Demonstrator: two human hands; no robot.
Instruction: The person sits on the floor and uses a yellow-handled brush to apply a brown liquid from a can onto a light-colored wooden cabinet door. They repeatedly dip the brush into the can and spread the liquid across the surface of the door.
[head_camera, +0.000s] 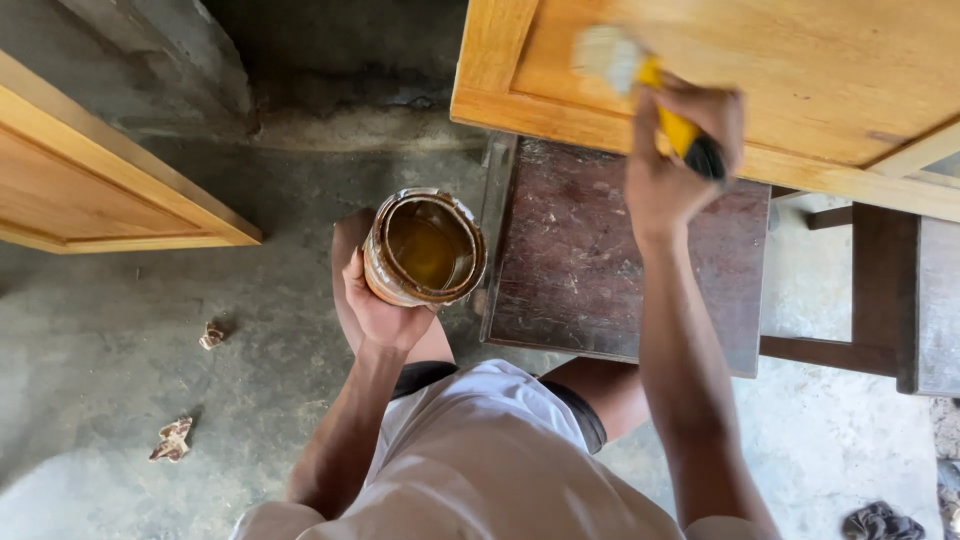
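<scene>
An open tin (424, 248) of amber liquid is grasped in the left hand (375, 305), the grip closed around the lower wall of the tin from below. The tin is held upright at the centre of the view, above the concrete floor (120, 350) and just beside the 9 o'clock edge of the dark bench (590, 270). The rim and outer wall of the tin are coated with dried brown drips.

A paintbrush (650, 90) with a yellow and black handle is clenched in the right hand (680, 160) at 1 o'clock. The pale bristles are blurred and are laid against the face of a light wooden door panel (800, 70), which occupies the upper right of the view. The panel has a raised frame along its lower edge and appears glossy near the bristles. The panel is seen above the dark bench; whether it rests on the bench cannot be told.

The bench top is dark reddish-brown, scratched and spotted with pale marks. At 3 o'clock, dark wooden rails (880, 290) of a further piece of furniture are visible.

A second light wooden panel (80, 180) is seen at 9 o'clock, well apart from the tin. The floor is rough grey concrete, stained in patches. Two crumpled scraps (175, 438) lie on it at 8 o'clock, and a dark rag (880, 522) lies at 5 o'clock. A grey wall base (330, 60) is seen at 12 o'clock. Pale shorts (470, 450) are seen at 6 o'clock.
</scene>
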